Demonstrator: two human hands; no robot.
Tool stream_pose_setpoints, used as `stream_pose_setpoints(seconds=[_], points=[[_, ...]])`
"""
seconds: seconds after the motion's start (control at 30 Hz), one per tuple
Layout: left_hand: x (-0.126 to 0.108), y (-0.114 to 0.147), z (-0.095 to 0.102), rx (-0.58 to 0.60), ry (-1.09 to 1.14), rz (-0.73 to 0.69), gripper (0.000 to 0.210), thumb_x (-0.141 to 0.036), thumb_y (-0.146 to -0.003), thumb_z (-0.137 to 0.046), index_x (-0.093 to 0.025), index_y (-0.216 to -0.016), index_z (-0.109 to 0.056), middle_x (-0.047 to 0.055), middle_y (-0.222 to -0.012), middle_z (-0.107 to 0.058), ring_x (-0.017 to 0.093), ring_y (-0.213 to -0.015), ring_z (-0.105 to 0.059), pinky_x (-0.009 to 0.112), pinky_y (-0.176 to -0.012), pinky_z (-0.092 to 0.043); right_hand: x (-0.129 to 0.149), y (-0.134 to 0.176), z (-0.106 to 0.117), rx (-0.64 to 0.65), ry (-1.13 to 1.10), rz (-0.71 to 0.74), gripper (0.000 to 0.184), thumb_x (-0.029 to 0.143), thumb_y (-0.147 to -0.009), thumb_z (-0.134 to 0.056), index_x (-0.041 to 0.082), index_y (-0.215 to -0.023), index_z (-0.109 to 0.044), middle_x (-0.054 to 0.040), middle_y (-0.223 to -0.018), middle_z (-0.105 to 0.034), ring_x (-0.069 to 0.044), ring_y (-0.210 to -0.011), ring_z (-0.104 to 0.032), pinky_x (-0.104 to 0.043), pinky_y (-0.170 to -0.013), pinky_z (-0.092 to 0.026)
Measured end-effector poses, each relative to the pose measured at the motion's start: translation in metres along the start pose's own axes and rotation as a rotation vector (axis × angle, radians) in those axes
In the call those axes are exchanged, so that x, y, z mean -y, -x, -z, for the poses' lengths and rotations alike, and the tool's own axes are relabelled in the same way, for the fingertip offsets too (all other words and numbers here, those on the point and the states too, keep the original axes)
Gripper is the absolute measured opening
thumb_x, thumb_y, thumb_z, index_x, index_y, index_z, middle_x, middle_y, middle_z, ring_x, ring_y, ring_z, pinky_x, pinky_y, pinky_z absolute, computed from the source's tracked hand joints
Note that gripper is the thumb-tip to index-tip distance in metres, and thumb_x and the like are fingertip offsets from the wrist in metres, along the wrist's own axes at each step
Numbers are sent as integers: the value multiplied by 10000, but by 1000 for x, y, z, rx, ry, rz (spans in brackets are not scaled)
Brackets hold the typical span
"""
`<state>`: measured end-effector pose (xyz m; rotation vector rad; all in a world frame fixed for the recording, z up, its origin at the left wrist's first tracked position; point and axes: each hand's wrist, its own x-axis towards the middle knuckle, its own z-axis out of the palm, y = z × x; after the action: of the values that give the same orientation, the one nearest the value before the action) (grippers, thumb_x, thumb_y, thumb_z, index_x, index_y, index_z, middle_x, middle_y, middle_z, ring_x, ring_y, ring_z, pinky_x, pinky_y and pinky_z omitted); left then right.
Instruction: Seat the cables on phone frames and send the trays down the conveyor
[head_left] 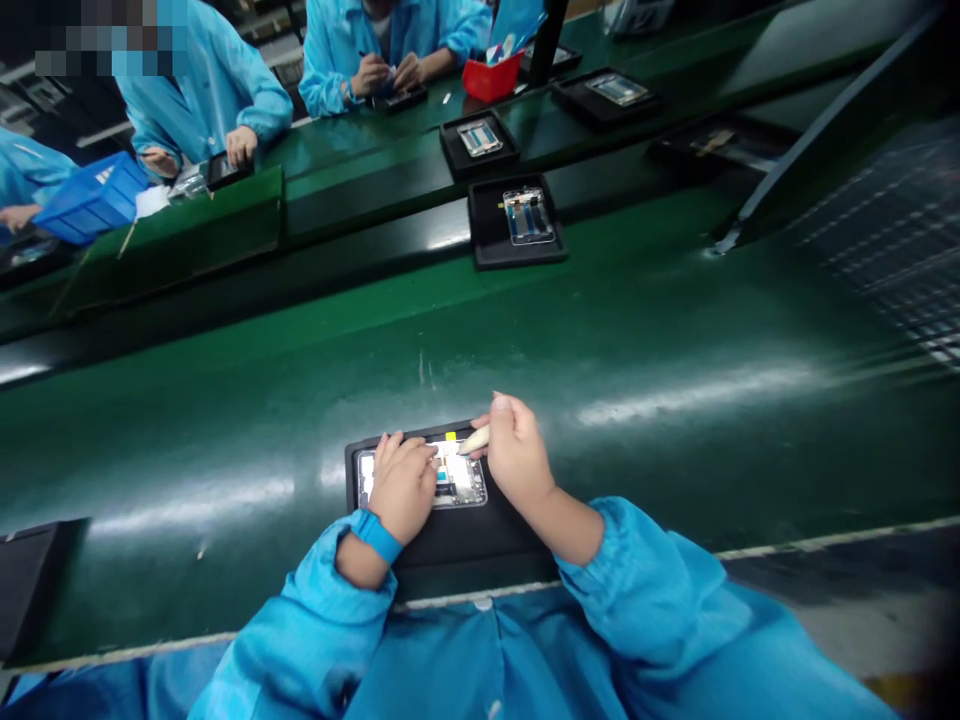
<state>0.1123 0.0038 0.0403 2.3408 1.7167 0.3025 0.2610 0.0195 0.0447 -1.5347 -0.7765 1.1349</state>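
Observation:
A phone frame [469, 485] with exposed inner parts lies in a black tray [465, 540] on the green bench before me. My left hand [405, 485] rests over its left half with the fingers stretched out, hiding part of it. A blue band circles that wrist. In my right hand [514, 450] is a pale pointed stick tool [475, 440], gripped between thumb and fingers. Its tip meets the phone's upper right area, close to a small yellow tab [451, 436]. Whether the tip presses on a part cannot be made out.
Further trays with phone frames sit ahead, one black tray [517, 255] nearest and another tray [480, 165] behind. A red bin [492, 78] and a blue bin [94, 200] stand at the far side, where co-workers in blue smocks handle items. A slanted panel [825, 130] rises at right.

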Motion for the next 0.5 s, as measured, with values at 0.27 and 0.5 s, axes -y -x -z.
stream_pose_setpoints(seconds=[0.27, 0.5], points=[[-17, -6, -3, 44, 47, 134, 176, -229, -766, -507, -202, -904, -612, 13, -955, -629, 302, -1165, -373, 517, -1022, -187, 5, 1, -1, 4, 37, -9, 451, 561, -792, -340, 166, -958, -479, 17, -683, -574, -88, -388, -533, -215, -389, -446], [34, -6, 17, -40, 3, 288, 340, -283, -828, -384, -146, -1106, -524, 116, -1140, -547, 251, -1121, -436, 452, -992, -262, 7, -5, 9, -24, -216, -151, 495, 585, -707, -467, 173, -979, -452, 57, -587, -555, -107, -362, -522, -216, -338, -419]])
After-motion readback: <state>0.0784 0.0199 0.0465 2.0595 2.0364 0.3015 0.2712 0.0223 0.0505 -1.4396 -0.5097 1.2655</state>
